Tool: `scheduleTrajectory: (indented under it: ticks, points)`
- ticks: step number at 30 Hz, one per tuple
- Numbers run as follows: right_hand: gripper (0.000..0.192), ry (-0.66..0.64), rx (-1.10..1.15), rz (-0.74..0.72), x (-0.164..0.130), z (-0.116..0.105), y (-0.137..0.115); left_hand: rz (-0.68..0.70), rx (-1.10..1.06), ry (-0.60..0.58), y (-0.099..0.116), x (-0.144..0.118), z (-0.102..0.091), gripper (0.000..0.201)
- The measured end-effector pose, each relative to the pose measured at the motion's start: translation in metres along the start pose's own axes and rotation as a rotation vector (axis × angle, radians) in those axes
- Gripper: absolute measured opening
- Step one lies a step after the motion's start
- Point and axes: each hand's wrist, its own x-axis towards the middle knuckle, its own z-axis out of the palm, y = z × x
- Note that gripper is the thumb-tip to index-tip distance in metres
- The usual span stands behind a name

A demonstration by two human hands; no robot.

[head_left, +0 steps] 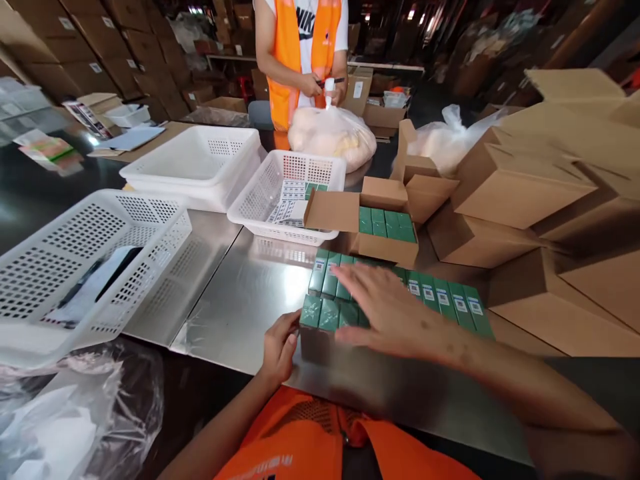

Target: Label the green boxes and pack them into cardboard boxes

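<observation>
Small green boxes with shiny wrap stand in a double row at the front of the metal table. White printed labels mark several of them. My left hand is at the left end of the row, its bent fingers against the end box and its thumb apart. Over the middle of the row, my right hand lies with fingers spread, hiding some boxes under it. Just behind stands an open brown carton filled with more green boxes.
A white basket holds label sheets and green boxes; another basket sits at left, near stacked white trays. Open cartons crowd the right. Across the table, a person in an orange vest grips a tied plastic bag.
</observation>
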Motion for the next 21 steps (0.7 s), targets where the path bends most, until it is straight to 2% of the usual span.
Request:
scheduleTrajectory:
  ticks: [2,4,7,10,13,16,19,21]
  points:
    - [0.1,-0.085,-0.035,-0.04,-0.02,0.022,-0.03,0.033,0.009,-0.106,0.003,-0.002,0.0,0.072]
    - [0.102,-0.121,-0.075,-0.021,-0.031,0.046,-0.044,0.051,0.022,-0.201,0.005,-0.004,0.0,0.074]
    - [0.089,-0.113,-0.185,0.064,-0.032,0.073,-0.048,0.107,0.03,-0.286,0.005,-0.006,0.0,0.074]
    - [0.077,-0.087,-0.261,0.081,-0.028,0.076,-0.044,0.145,-0.037,-0.289,0.001,-0.008,-0.001,0.068]
    - [0.073,-0.108,-0.196,0.075,-0.03,0.05,-0.035,0.046,-0.189,-0.24,-0.005,-0.009,0.0,0.065]
    - [0.07,-0.07,-0.036,0.126,-0.037,-0.007,-0.02,-0.068,-0.301,-0.181,-0.01,-0.008,0.002,0.065]
    - [0.065,0.182,-0.025,0.235,-0.03,-0.072,0.01,-0.092,-0.333,-0.139,-0.014,-0.006,0.003,0.065]
    - [0.063,0.347,-0.114,0.31,-0.011,-0.101,0.039,-0.09,-0.344,-0.126,-0.015,-0.004,0.004,0.065]
